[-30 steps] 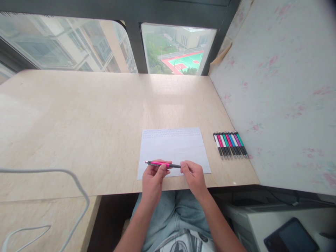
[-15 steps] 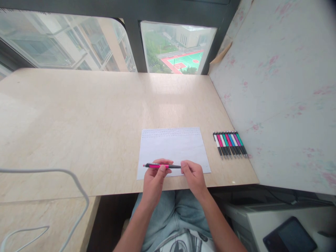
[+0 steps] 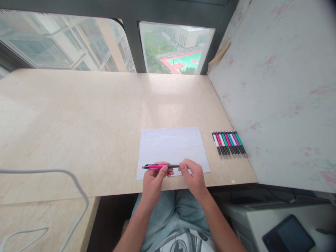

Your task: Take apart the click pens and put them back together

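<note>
A pink and black ballpoint pen (image 3: 157, 166) lies level between my hands, its clip end to the left. My left hand (image 3: 154, 178) is closed around the pink barrel, thumb on top. At the black tip end, my right hand (image 3: 193, 175) pinches the pen; its fingers hide the very tip. Below the pen a white sheet of paper (image 3: 172, 148) rests on the table, with rows of small handwriting along its top edge. To the right of the sheet, several pens (image 3: 229, 144) in white, pink, green, blue and purple lie side by side in a row.
The pale table (image 3: 78, 122) runs back to the windows. A patterned wall (image 3: 283, 98) borders it on the right. A grey cable (image 3: 73, 178) curves over the left front. Low on the right, a dark tablet-like device (image 3: 288, 234) lies on a white surface.
The pen has rolled slightly in my fingers, so its clip sits more toward the far side. Both hands stay nearly in place; the whole view has shifted a little.
</note>
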Tool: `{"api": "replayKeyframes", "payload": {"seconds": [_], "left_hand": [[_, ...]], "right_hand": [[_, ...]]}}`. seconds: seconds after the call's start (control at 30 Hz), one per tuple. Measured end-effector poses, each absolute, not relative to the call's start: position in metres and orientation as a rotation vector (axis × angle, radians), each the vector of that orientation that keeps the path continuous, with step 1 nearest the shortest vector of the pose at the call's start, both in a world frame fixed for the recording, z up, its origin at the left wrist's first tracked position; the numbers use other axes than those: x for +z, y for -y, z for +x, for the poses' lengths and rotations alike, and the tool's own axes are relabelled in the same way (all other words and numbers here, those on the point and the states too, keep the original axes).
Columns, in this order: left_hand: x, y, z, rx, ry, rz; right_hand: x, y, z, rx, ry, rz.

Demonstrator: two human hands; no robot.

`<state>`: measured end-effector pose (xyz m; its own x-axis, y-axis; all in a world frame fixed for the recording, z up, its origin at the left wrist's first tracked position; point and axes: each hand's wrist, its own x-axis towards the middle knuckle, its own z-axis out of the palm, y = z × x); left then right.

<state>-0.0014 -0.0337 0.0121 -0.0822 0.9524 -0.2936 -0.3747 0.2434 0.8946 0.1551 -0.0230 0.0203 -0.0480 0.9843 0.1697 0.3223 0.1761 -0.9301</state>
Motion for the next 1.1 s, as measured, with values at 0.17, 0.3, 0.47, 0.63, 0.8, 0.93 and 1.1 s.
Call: {"api": "replayKeyframes", "payload": {"seconds": [0.17, 0.3, 0.47, 0.63, 0.8, 0.93, 1.1], "left_hand": [[0.0156, 0.0303, -0.0030, 1.263, -1.159, 0.616], [0.0136, 0.0297, -0.0026, 1.275, -1.152, 0.586], [0.0114, 0.0305, -0.0027, 1.281, -1.158, 0.590], [0.0122, 0.0293, -0.0045, 1.295, -1.133, 0.559], [0.0151, 0.0285, -0.0032, 1.289, -1.134, 0.530], [0.0154, 0.0282, -0.0033, 1.282, -1.142, 0.530], [0.0164, 0.0277, -0.0043, 1.292, -1.140, 0.511]], "right_hand": [[0.0248, 0.0212, 0.1567, 0.917, 1.575, -1.211], [0.0241, 0.0206, 0.1577, 1.029, 1.462, -1.240], [0.0222, 0.0189, 0.1581, 1.074, 1.500, -1.315], [0.0212, 0.0187, 0.1566, 1.079, 1.446, -1.278], [0.0215, 0.0175, 0.1540, 1.165, 1.331, -1.289], [0.0238, 0.0161, 0.1526, 1.145, 1.320, -1.315], [0.0238, 0.0162, 0.1531, 1.108, 1.351, -1.285]]}}
